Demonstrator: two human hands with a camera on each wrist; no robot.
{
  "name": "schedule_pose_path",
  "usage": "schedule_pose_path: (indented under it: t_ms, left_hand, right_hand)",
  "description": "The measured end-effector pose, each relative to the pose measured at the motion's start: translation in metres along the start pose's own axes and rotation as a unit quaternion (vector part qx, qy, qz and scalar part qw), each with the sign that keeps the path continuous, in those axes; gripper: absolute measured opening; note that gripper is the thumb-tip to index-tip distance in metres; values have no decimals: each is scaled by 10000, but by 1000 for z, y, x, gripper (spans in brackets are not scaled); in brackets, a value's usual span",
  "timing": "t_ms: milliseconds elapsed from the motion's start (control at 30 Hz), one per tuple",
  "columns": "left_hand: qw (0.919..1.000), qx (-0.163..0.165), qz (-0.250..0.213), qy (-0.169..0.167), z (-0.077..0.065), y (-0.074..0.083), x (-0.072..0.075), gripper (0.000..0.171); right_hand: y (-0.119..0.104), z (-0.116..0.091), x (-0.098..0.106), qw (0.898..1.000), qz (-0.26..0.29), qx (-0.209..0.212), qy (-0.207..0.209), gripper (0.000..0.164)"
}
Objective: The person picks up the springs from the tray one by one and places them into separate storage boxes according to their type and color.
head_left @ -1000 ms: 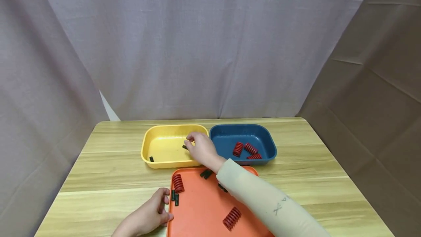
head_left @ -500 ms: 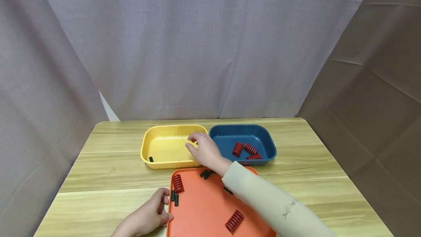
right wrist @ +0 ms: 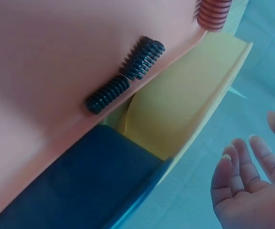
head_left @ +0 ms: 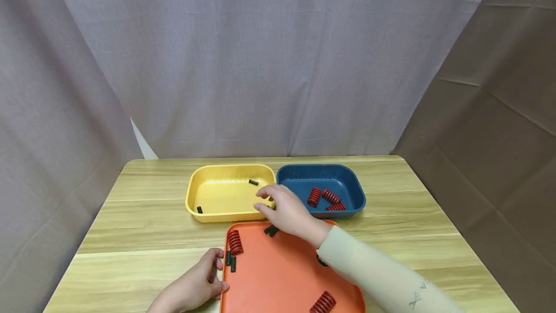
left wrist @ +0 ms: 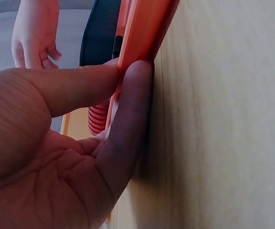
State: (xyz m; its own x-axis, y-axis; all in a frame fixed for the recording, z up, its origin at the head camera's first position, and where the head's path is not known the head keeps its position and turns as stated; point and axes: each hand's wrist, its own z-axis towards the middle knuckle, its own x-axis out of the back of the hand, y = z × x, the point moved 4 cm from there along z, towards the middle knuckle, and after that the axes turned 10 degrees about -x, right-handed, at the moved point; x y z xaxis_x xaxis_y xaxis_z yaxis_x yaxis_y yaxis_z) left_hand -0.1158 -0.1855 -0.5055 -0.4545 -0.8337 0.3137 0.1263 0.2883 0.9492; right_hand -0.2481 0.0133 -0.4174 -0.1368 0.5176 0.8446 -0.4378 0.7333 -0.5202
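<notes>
My left hand pinches the left rim of the orange tray between thumb and fingers, seen close in the left wrist view. My right hand, fingers spread apart and holding nothing, hovers over the yellow box's near right corner and the tray's far edge. One black spring lies at the back of the yellow box, another black spring at its near left corner. Beneath the right hand, a pair of black springs lies by the tray's far edge.
A blue box beside the yellow one holds several red springs. On the tray are a red spring at the far left with small black springs near it, and another red spring at the near right. Grey curtain hangs behind.
My right hand has let go of a black spring, which now lies in the yellow box. That hand has drawn back right and nearer. My left hand stays on the rim; the tray is still.
</notes>
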Motion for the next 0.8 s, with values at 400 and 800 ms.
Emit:
schedule_pose_path:
  t_ms: [400, 800]
  left_hand:
    - [9999, -47, 150, 27, 0, 1, 0, 52]
    - [9998, -55, 185, 21, -1, -2, 1, 52]
  right_hand:
    - [22, -59, 24, 9975, 171, 384, -575, 38]
    - [52, -108, 28, 9824, 491, 260, -1781, 38]
